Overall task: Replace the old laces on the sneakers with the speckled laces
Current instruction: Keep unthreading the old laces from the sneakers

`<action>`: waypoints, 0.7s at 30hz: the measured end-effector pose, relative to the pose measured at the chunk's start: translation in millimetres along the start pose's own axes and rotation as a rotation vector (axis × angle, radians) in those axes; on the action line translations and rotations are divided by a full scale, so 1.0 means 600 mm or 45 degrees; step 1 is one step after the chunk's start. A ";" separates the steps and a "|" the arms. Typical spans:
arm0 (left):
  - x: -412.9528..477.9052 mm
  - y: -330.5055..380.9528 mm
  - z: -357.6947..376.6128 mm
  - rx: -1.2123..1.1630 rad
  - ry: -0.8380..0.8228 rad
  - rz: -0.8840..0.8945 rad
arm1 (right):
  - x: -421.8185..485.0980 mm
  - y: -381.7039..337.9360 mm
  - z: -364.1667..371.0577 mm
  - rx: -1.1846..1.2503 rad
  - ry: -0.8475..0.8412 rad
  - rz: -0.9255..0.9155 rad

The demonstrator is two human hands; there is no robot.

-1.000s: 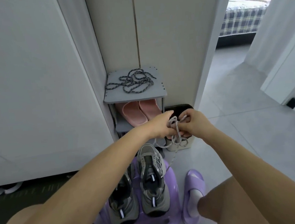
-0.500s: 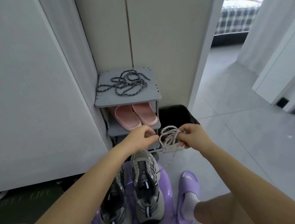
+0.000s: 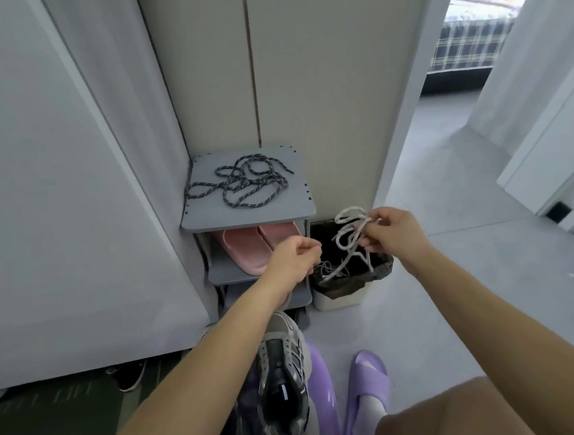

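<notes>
Your hands have parted: right hand now pinches the bundled old lace above the bin, left hand curled, contents unclear; speckled laces wait on the shelf, sneakers stripped

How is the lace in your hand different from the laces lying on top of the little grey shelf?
The old lace is pale and plain; the speckled laces are dark with light flecks. The old lace is bunched in loops in the right hand, hanging over the bin; the speckled laces lie loose and tangled on the shelf top, touched by no hand. Both are round, rope-like cords.
</notes>
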State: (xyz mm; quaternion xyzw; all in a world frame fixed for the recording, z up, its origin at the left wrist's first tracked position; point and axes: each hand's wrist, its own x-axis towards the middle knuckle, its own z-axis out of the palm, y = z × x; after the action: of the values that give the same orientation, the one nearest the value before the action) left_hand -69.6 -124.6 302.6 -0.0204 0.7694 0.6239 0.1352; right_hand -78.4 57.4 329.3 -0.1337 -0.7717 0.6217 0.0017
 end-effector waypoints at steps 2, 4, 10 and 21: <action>0.003 -0.002 -0.002 -0.003 0.003 -0.022 | 0.025 -0.018 -0.012 -0.021 0.043 -0.029; 0.002 -0.014 -0.014 0.024 0.017 -0.056 | 0.056 -0.029 -0.023 -0.040 0.076 -0.025; -0.005 -0.063 -0.085 0.001 0.186 -0.098 | 0.167 -0.050 -0.038 -0.179 0.162 0.034; -0.047 -0.086 -0.180 -0.025 0.458 -0.175 | 0.247 -0.073 0.023 -0.776 -0.094 -0.082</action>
State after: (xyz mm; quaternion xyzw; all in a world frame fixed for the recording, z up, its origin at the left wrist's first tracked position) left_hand -51.9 -244.0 280.0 -0.1853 0.7719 0.6069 0.0377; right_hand -232.7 66.5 343.8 -0.0809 -0.9260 0.3658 -0.0469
